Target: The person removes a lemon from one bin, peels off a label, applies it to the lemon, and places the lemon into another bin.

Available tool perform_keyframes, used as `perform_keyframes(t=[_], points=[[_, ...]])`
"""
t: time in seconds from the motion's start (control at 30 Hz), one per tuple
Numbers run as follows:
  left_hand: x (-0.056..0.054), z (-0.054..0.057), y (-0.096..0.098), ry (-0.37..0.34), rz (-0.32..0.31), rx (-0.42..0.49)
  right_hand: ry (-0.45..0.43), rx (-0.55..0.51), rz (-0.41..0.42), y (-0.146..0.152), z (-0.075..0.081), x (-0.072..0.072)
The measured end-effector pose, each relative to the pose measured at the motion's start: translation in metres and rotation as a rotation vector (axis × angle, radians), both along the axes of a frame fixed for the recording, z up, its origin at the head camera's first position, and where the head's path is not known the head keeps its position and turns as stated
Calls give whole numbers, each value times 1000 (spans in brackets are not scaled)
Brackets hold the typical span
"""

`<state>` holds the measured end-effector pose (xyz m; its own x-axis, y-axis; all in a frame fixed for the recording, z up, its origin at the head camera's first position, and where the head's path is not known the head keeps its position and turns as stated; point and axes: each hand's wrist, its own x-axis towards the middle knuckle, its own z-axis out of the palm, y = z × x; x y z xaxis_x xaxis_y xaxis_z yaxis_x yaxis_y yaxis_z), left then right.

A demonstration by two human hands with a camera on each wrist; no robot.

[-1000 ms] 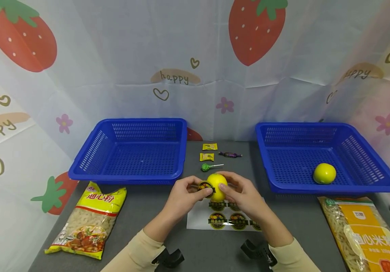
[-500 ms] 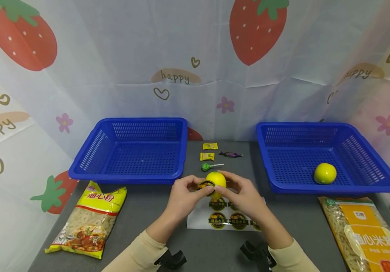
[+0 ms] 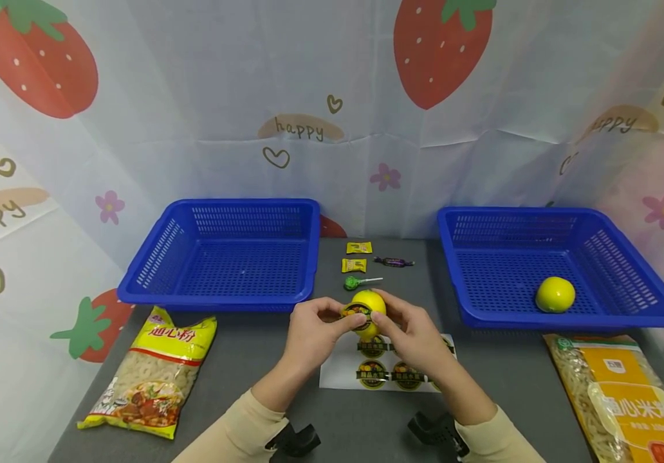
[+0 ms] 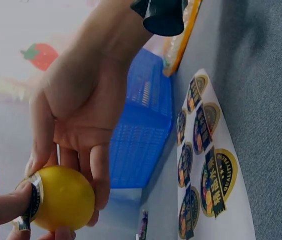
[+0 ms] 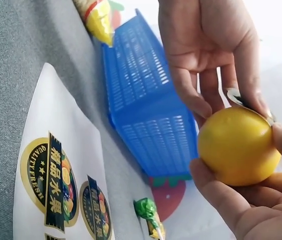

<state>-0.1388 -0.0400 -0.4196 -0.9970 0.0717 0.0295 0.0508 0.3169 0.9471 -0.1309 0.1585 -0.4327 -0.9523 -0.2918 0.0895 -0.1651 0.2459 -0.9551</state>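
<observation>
Between both hands is a round, glossy yellow fruit [image 3: 370,299], held above the sheet. My right hand [image 3: 415,334] grips it from the right, thumb in front and fingers around its far side. My left hand [image 3: 313,335] pinches a round black-and-gold sticker [image 3: 355,308] against the fruit's left side, its thumb pressing on the label. In the left wrist view the sticker [image 4: 37,195] curves along the fruit [image 4: 67,197]; in the right wrist view, part of its edge stands away from the fruit [image 5: 238,145]. Below lies a white sheet [image 3: 336,370] of similar stickers, partly hidden by the right hand.
A blue basket [image 3: 219,299] stands at left; another blue basket [image 3: 569,318] at right holds a yellow-green fruit [image 3: 554,294]. Between them lie a green lollipop [image 3: 352,283], two yellow-wrapped candies [image 3: 354,265] and a purple candy [image 3: 394,262]. Pasta bags [image 3: 152,379] [image 3: 627,399] flank the front.
The left thumb and sticker have shifted slightly right, onto the front of the fruit. The right thumb has moved off the sticker's edge, back to the right. Both hands keep their hold.
</observation>
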Motion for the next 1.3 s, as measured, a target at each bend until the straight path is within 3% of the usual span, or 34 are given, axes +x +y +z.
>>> perform_keyframes(t=[0.13, 0.27, 0.5, 0.87, 1.13, 1.3], points=[[1, -1, 3, 18, 13, -11, -17, -1, 5, 2, 0, 0], [4, 0, 5, 23, 22, -13, 19, 6, 9, 5, -1, -1], [7, 3, 4, 16, 27, 10, 37, -78, 47, 9, -3, -1], [7, 4, 3, 5, 27, 54, -44, -157, 73, 14, -2, 0], [8, 8, 4, 72, 45, 52, -116, -263, 145, 15, -1, 0], [9, 9, 6, 87, 41, 36, -148, -192, 90, 13, 0, 1]])
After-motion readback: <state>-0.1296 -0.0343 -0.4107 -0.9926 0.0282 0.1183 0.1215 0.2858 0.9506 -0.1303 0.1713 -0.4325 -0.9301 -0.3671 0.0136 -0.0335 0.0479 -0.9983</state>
